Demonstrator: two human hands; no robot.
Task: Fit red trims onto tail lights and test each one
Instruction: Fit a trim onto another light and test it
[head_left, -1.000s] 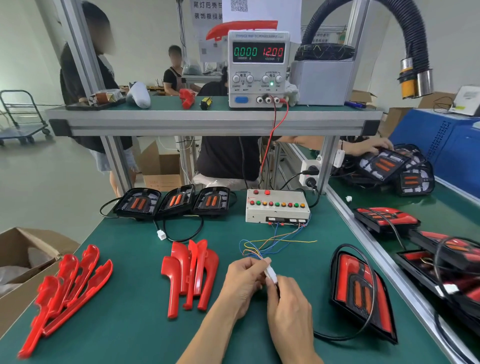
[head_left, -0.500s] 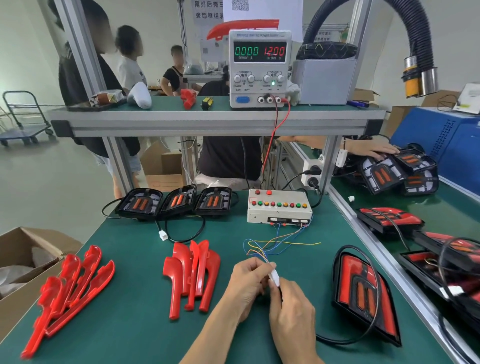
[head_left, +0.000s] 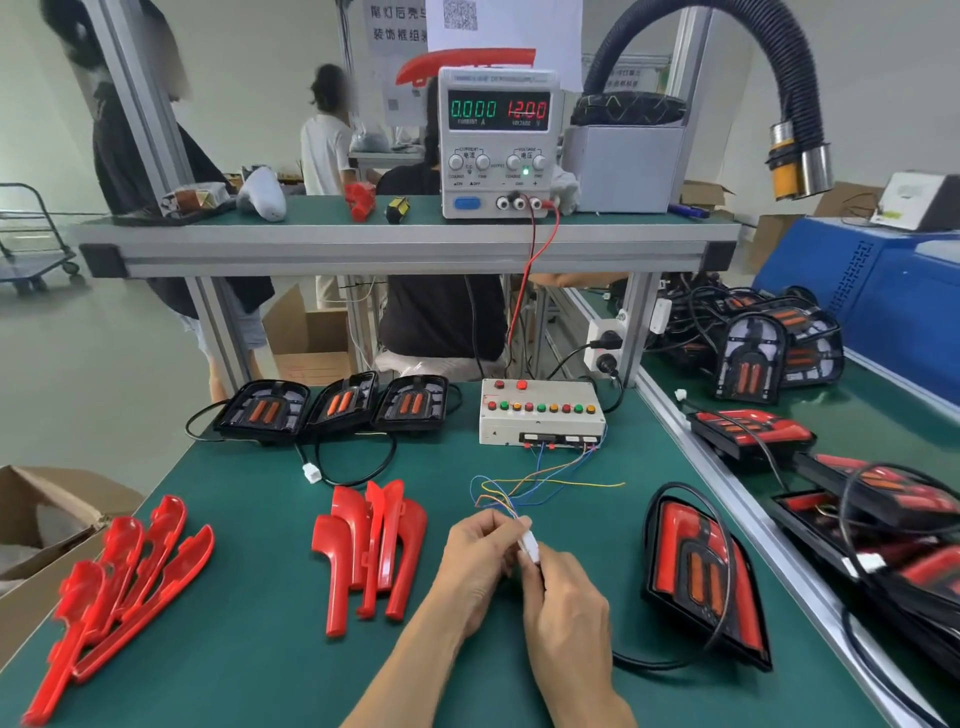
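While both still pinch the white connector (head_left: 529, 544), left hand (head_left: 475, 564) and right hand (head_left: 566, 605) barely shift.

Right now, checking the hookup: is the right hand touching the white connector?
Touching: head view shows right hand fingers pinching the white connector.

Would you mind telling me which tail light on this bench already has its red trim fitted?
The tail light right of the hands: red trim covers its face, while the three black units at the back show bare housings.
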